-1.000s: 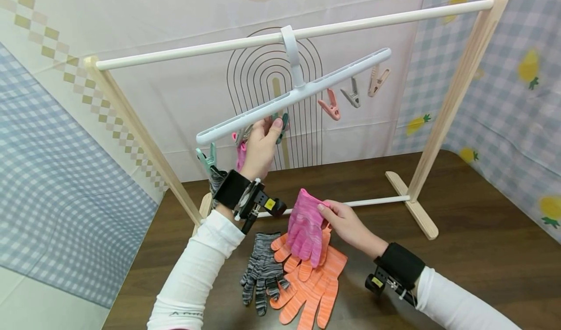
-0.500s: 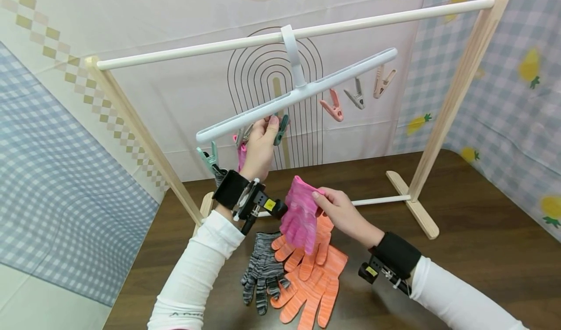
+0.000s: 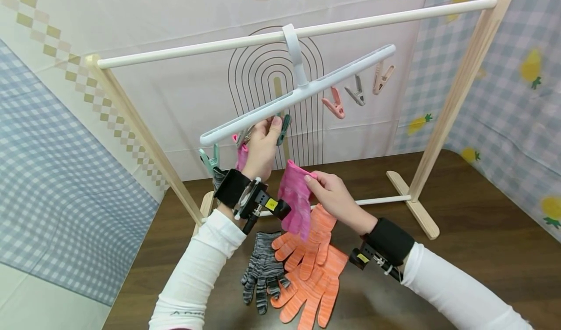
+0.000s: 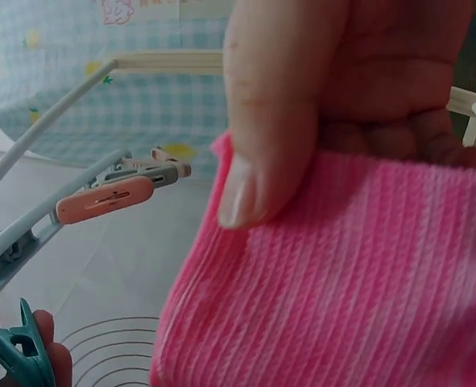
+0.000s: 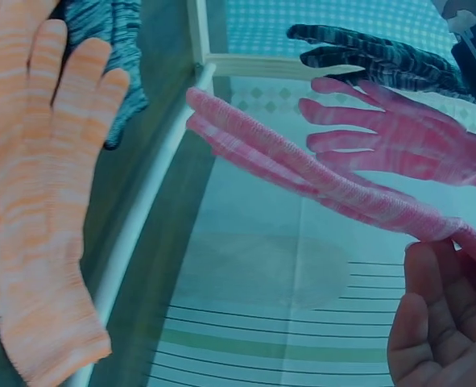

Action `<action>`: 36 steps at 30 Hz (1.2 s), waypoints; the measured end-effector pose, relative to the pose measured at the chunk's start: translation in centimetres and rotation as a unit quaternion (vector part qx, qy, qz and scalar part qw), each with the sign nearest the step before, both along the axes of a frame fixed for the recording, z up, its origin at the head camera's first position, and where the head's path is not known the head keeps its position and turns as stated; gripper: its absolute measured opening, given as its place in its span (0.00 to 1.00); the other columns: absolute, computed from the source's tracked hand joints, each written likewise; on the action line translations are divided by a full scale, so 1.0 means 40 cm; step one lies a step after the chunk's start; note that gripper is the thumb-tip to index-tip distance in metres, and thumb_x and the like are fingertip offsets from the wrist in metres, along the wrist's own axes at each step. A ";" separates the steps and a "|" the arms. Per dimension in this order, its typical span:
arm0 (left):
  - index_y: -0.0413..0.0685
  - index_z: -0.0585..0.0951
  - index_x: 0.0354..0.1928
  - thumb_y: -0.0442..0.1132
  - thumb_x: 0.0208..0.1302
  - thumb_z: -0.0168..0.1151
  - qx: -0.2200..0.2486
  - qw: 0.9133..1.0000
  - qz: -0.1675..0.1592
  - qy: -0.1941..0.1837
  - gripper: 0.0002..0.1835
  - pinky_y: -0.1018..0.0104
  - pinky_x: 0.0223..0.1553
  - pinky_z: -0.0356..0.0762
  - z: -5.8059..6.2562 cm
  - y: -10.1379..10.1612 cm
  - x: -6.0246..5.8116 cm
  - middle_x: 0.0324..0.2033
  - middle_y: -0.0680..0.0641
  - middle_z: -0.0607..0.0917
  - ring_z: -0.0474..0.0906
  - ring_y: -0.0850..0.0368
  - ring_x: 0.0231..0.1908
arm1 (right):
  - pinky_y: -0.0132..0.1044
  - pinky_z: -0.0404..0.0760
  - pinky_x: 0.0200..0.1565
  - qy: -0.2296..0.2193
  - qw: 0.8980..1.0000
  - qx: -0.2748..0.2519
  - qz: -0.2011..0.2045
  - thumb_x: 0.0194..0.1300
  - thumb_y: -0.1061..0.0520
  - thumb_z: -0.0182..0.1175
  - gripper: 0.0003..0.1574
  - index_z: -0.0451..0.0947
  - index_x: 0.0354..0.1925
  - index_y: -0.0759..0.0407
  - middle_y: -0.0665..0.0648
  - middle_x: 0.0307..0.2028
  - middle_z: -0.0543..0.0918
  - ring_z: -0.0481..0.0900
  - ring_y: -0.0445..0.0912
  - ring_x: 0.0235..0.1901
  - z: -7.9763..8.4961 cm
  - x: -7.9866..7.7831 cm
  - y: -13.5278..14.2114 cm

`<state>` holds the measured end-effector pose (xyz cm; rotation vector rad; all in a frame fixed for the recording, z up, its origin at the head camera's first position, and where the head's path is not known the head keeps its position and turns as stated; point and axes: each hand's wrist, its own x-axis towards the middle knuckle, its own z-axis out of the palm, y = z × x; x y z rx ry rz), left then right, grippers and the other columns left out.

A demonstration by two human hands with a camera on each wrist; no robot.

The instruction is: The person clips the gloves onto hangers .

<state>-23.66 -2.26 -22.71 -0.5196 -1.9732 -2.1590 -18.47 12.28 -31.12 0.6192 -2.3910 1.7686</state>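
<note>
My left hand (image 3: 260, 150) pinches a dark green clothespin (image 3: 284, 129) under the white hanger (image 3: 250, 122); fingers also show round this clothespin in the left wrist view. Lower and to the right, my right hand (image 3: 335, 198) pinches the cuff of a pink knit glove (image 3: 294, 198) between thumb and fingers. Its fingers dangle over an orange glove (image 3: 323, 223). In the right wrist view, another pink glove (image 5: 407, 141) and a dark striped glove (image 5: 374, 56) hang beyond the held one. A mint clothespin (image 3: 210, 158) grips the dark glove at the hanger's left end.
Pink (image 3: 335, 103), grey (image 3: 357, 92) and beige (image 3: 382, 79) clothespins dangle from the hanger's right half. The tilted hanger hooks over the white rail (image 3: 394, 21) of a wooden rack. A grey striped glove (image 3: 263, 266) and a second orange glove (image 3: 313, 286) lie on the table.
My right hand has lifted the pink glove up and to the left, closer to the left hand. The left hand stays at the dark green clothespin, and the hanger has swayed slightly.
</note>
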 end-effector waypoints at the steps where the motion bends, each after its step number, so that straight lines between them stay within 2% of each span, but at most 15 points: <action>1: 0.34 0.68 0.47 0.39 0.68 0.42 0.001 1.000 0.000 0.001 0.15 0.74 0.44 0.63 0.000 -0.001 0.000 0.38 0.50 0.72 0.66 0.64 0.40 | 0.36 0.79 0.31 -0.001 1.000 0.002 -0.001 0.67 0.54 0.45 0.18 0.73 0.32 0.66 0.62 0.26 0.78 0.78 0.42 0.25 0.004 -0.002 -0.003; 4: 0.33 0.68 0.47 0.38 0.68 0.42 0.010 1.000 -0.008 0.005 0.15 0.74 0.46 0.62 0.000 -0.003 -0.001 0.40 0.48 0.73 0.66 0.64 0.43 | 0.33 0.78 0.30 0.001 1.000 0.012 -0.006 0.67 0.54 0.45 0.18 0.74 0.32 0.65 0.61 0.26 0.78 0.78 0.43 0.25 0.016 -0.008 -0.010; 7: 0.31 0.68 0.49 0.37 0.68 0.42 0.021 1.000 -0.013 0.006 0.15 0.74 0.48 0.63 0.000 -0.004 -0.001 0.43 0.46 0.74 0.68 0.64 0.45 | 0.34 0.77 0.28 0.015 0.999 0.029 -0.017 0.67 0.53 0.45 0.18 0.73 0.28 0.64 0.59 0.23 0.77 0.77 0.44 0.23 0.028 -0.013 -0.019; 10: 0.31 0.68 0.48 0.36 0.67 0.42 0.029 1.000 -0.008 0.008 0.15 0.75 0.47 0.64 0.001 -0.002 0.001 0.41 0.47 0.74 0.68 0.64 0.44 | 0.33 0.73 0.25 0.035 0.998 0.051 -0.034 0.67 0.52 0.45 0.19 0.71 0.24 0.61 0.57 0.20 0.75 0.74 0.45 0.21 0.044 -0.014 -0.027; 16: 0.33 0.70 0.42 0.34 0.66 0.44 0.061 0.998 0.000 0.009 0.10 0.75 0.45 0.65 0.001 0.007 0.002 0.37 0.50 0.74 0.69 0.65 0.41 | 0.30 0.66 0.21 0.065 0.993 0.076 -0.055 0.66 0.53 0.46 0.18 0.71 0.23 0.60 0.58 0.17 0.73 0.68 0.42 0.17 0.071 -0.021 -0.044; 22: 0.35 0.71 0.40 0.35 0.66 0.45 0.066 0.998 0.014 0.005 0.09 0.75 0.45 0.66 0.001 0.011 0.000 0.38 0.49 0.75 0.70 0.65 0.40 | 0.30 0.62 0.18 0.082 0.989 0.105 -0.071 0.66 0.54 0.46 0.18 0.71 0.22 0.58 0.52 0.15 0.69 0.65 0.42 0.15 0.094 -0.032 -0.055; 28: 0.38 0.71 0.34 0.34 0.65 0.46 0.071 0.997 0.025 0.002 0.06 0.76 0.41 0.66 0.003 0.013 -0.001 0.33 0.51 0.75 0.69 0.66 0.36 | 0.30 0.61 0.18 0.084 0.986 0.115 -0.085 0.66 0.54 0.45 0.18 0.68 0.20 0.58 0.51 0.14 0.67 0.65 0.43 0.14 0.109 -0.040 -0.061; 32: 0.34 0.72 0.36 0.33 0.64 0.47 0.084 0.996 0.025 -0.004 0.07 0.76 0.41 0.66 0.005 0.015 0.002 0.33 0.50 0.76 0.70 0.66 0.35 | 0.30 0.60 0.17 0.080 0.986 0.116 -0.090 0.66 0.53 0.45 0.19 0.66 0.19 0.57 0.51 0.13 0.66 0.63 0.43 0.13 0.119 -0.042 -0.067; 36: 0.30 0.71 0.40 0.33 0.65 0.46 0.081 0.996 0.023 -0.010 0.10 0.77 0.43 0.67 0.006 0.015 0.004 0.39 0.42 0.77 0.70 0.65 0.37 | 0.30 0.59 0.17 0.084 0.985 0.114 -0.094 0.66 0.53 0.45 0.20 0.65 0.18 0.56 0.51 0.13 0.66 0.63 0.43 0.13 0.128 -0.041 -0.074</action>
